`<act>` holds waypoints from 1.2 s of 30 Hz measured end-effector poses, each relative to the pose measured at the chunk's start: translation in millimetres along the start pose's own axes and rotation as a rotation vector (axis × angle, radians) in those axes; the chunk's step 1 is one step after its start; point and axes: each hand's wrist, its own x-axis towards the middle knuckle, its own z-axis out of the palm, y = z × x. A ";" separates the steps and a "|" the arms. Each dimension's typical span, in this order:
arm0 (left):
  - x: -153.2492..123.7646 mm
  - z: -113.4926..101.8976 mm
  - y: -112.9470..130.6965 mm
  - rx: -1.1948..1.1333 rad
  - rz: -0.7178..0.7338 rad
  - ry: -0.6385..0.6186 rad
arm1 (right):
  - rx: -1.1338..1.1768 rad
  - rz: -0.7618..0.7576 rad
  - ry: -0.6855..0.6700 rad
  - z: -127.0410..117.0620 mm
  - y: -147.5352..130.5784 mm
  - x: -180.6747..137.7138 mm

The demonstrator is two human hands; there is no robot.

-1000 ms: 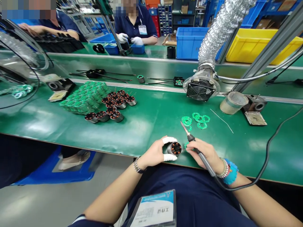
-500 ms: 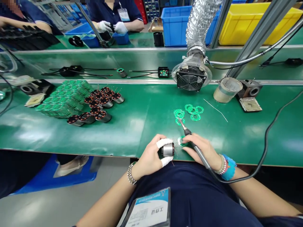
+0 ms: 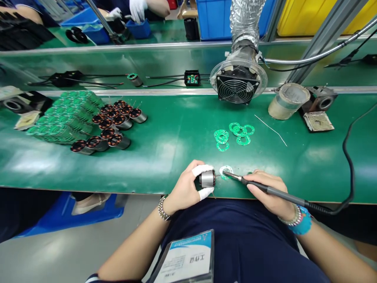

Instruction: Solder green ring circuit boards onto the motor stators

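Observation:
My left hand (image 3: pixel 190 184), with white covers on thumb and forefinger, grips a silver motor stator (image 3: pixel 207 179) lying on its side. Thin wires stick out of the stator's right end toward a ring-shaped circuit board (image 3: pixel 226 172) on the mat. In my right hand (image 3: pixel 269 190) is a soldering iron (image 3: pixel 277 192), its tip over that ring board. Whether the tip touches the board I cannot tell. Farther back lie several loose green ring boards (image 3: pixel 221 136).
Several copper-wound stators (image 3: pixel 118 140) stand at left beside stacked green boards (image 3: pixel 66 118). A fume fan (image 3: pixel 237 89) hangs over the bench's back. A bent solder wire (image 3: pixel 271 129), a round tub (image 3: pixel 287 101) and an iron stand (image 3: pixel 319 106) are at right. A co-worker's gloved hand (image 3: pixel 138 10) shows behind.
The soldering iron has swung down from pointing at the rear boards to the ring board beside the stator. My right hand has shifted right. The view has tilted slightly down.

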 end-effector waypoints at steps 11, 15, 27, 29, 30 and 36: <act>-4.2 2.6 -4.8 -0.113 0.055 0.035 | 0.015 0.026 0.011 5.7 1.1 0.3; -8.4 3.4 -0.4 -0.162 0.120 0.050 | 0.005 0.008 0.015 19.4 -3.0 7.0; -13.9 0.1 11.4 -0.346 0.108 0.003 | 0.242 0.060 -0.129 32.9 -9.7 23.2; -12.9 -0.4 10.8 -0.409 0.087 -0.002 | 0.291 0.067 -0.138 32.2 -10.2 25.1; -12.4 -0.6 10.1 -0.420 0.078 -0.002 | 0.290 0.060 -0.135 31.8 -9.7 25.6; -10.4 -0.6 -0.4 -0.255 0.051 0.025 | -0.016 -0.122 -0.034 17.3 -1.2 18.1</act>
